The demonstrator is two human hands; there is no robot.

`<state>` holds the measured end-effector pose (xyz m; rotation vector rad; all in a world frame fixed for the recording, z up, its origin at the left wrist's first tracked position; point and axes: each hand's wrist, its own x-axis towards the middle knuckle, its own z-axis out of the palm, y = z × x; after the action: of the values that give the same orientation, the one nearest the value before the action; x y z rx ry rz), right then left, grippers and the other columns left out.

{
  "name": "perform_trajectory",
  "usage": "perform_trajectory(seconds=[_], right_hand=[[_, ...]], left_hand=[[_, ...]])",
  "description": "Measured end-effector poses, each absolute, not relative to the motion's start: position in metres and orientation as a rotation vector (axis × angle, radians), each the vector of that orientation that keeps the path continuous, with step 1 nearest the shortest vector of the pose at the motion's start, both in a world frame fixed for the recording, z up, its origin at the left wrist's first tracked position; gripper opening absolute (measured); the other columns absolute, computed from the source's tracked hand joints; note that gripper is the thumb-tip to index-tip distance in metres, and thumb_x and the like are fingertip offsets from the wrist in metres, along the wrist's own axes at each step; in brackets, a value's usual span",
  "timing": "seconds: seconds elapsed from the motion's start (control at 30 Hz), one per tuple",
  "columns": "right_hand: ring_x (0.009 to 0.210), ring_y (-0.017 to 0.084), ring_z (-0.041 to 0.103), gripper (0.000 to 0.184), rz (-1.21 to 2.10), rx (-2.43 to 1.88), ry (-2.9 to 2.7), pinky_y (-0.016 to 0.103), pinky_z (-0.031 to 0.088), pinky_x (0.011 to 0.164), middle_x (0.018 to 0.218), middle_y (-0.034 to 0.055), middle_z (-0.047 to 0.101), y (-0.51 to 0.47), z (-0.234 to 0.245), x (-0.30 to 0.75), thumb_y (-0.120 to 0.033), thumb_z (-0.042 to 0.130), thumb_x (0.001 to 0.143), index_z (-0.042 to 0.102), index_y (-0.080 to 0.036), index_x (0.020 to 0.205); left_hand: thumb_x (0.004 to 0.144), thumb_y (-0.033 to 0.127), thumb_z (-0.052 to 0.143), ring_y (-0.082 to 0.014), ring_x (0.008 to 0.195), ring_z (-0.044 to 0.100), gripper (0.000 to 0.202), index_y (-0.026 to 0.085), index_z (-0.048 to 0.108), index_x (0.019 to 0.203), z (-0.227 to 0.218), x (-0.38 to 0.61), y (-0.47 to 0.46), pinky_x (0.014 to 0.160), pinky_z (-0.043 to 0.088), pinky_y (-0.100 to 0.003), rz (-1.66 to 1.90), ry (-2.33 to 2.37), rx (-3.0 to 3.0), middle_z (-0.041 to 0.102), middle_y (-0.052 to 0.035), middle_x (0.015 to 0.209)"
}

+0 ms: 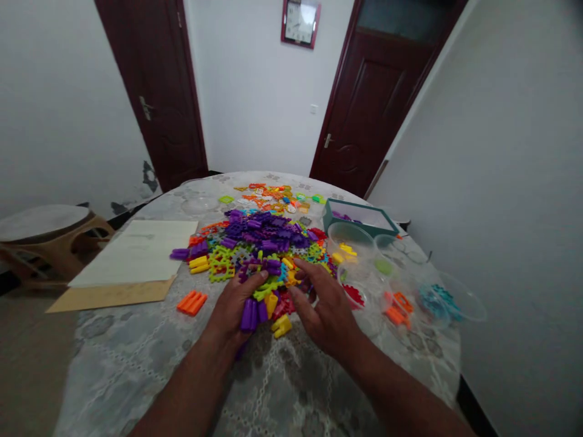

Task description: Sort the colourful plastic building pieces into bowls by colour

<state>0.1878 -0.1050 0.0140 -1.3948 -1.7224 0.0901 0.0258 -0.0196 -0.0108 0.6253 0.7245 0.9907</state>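
My left hand (234, 300) is closed round an assembly of plastic building pieces (274, 283), with green gear shapes and purple and yellow connectors. Its thumb lies over the top; the other fingers are mostly hidden beneath. At the right side of the assembly, my right hand (321, 300) has thumb and forefinger bent about a small yellow piece (292, 278). Purple tube connectors (253, 315) stick out at the near side of the assembly. Just below it a yellow connector (281, 326) shows. Behind both hands rises a heap of purple gear pieces (259, 229).
Orange connectors (192, 303) lie left of my hands, near a paper sheet (136, 252) on cardboard. Clear plastic tubs (350, 240) with sorted pieces stand on the right, beside a green-rimmed box (362, 217). Orange and other loose pieces (266, 197) are spread at the table's far side.
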Motion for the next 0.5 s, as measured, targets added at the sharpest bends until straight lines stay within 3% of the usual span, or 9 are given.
perform_trajectory(seconds=[0.13,0.3,0.5], right_hand=[[0.104,0.023,0.067,0.038,0.108,-1.421,-1.692,0.039,0.056,0.096,0.117,0.0107,0.071,-0.086,0.017,0.168,-0.031,0.066,0.100,0.062,-0.020,0.137],[0.105,0.022,0.068,0.022,0.172,-1.464,-1.580,0.037,0.054,0.097,0.112,0.0096,0.074,-0.077,0.011,0.161,-0.027,0.065,0.098,0.071,-0.019,0.118],[0.091,0.020,0.071,0.031,0.472,-1.409,-1.311,0.032,0.057,0.079,0.108,0.0072,0.078,-0.077,0.008,0.175,-0.041,0.063,0.100,0.070,-0.021,0.122]], left_hand=[[0.076,0.022,0.087,-0.0253,0.080,0.079,0.044,0.018,0.070,0.117,-0.011,0.027,-0.021,0.070,0.064,-0.032,0.985,0.702,0.679,0.081,-0.0065,0.097],[0.071,0.018,0.089,-0.0242,0.076,0.078,0.043,0.017,0.070,0.109,-0.014,0.028,-0.023,0.067,0.064,-0.031,0.948,0.651,0.647,0.079,-0.0057,0.090],[0.073,0.013,0.085,-0.0239,0.065,0.077,0.039,0.016,0.070,0.109,-0.009,0.025,-0.025,0.062,0.065,-0.033,0.921,0.621,0.530,0.079,-0.0060,0.083]])
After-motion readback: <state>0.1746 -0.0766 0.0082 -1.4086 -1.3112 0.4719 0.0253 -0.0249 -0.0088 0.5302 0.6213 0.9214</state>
